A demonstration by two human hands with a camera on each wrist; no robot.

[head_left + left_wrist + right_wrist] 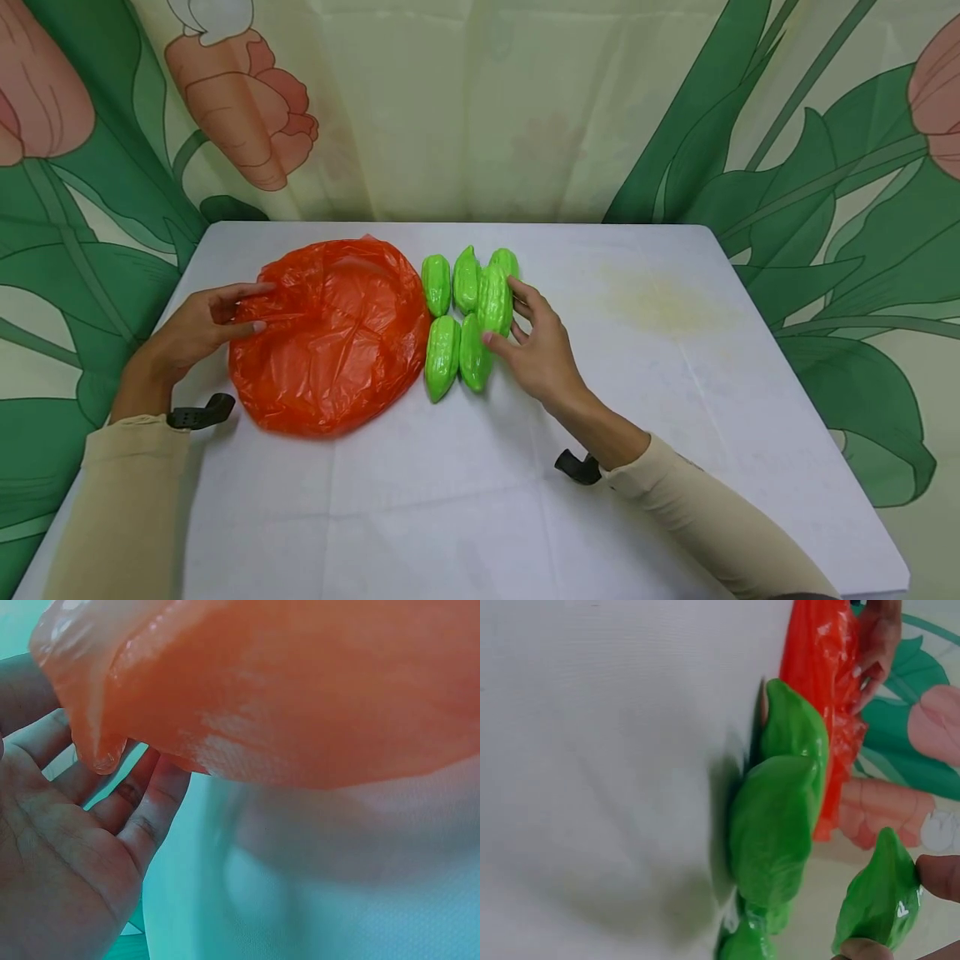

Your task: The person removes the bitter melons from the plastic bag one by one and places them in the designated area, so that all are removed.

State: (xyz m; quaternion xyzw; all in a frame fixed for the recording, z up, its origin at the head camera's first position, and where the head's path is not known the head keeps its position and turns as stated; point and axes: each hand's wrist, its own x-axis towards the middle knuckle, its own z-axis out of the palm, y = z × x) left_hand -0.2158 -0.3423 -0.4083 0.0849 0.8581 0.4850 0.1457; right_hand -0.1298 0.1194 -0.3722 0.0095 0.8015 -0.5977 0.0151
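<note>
My left hand (191, 329) is at the left edge of a crumpled red plastic bag (330, 350). The thumb and forefinger pinch a fold there; in the left wrist view the other fingers spread below the bag (300, 705). My right hand (542, 354) holds a shiny green bitter melon (494, 300) between thumb and fingertips. The right wrist view shows this bitter melon (881, 896) raised above the others. Several more bitter melons (442, 358) lie in two rows against the bag's right side. The inside of the bag is hidden.
A white-covered table (637, 400) bears everything, its far edge against a patterned cloth backdrop (465, 108). Black wrist cameras (201, 412) sit at both wrists. A faint yellow stain (660, 300) marks the table's right side.
</note>
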